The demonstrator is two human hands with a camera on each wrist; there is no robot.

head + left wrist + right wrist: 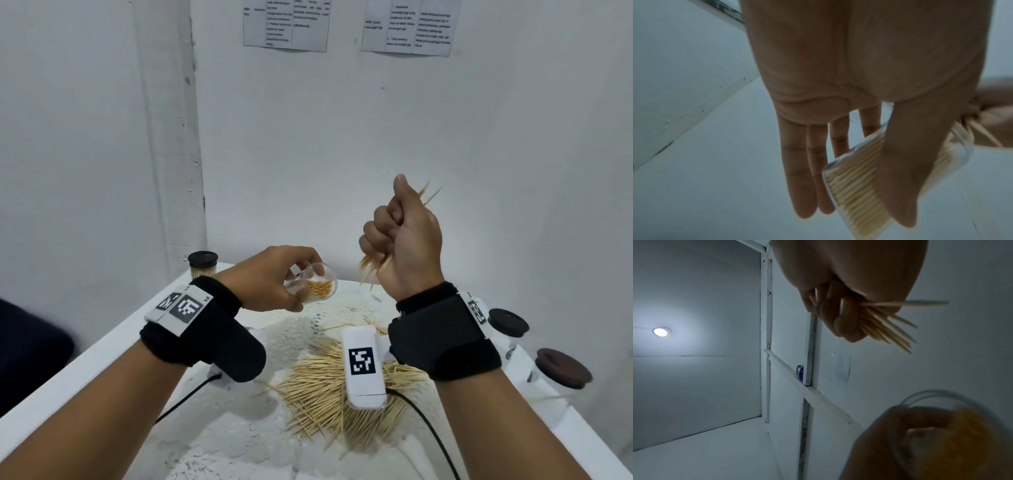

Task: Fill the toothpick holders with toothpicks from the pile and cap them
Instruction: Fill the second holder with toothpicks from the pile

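Presently: left hand [274,274] grasping clear toothpick holder [315,286], tilted, uncapped, part-filled, above toothpick pile [342,394]. Right hand [404,236] clenched round toothpick bundle [371,269], right of holder. Capped holder [202,264] left of pile; brown-capped holders [561,370] right. Wall sheets [286,24], print unreadable.

You can read no text here: the two printed sheets [285,24] on the wall are too blurred, and your wrist bands [362,360] carry only black-and-white square markers.

Four holders [311,287], three capped [202,264].
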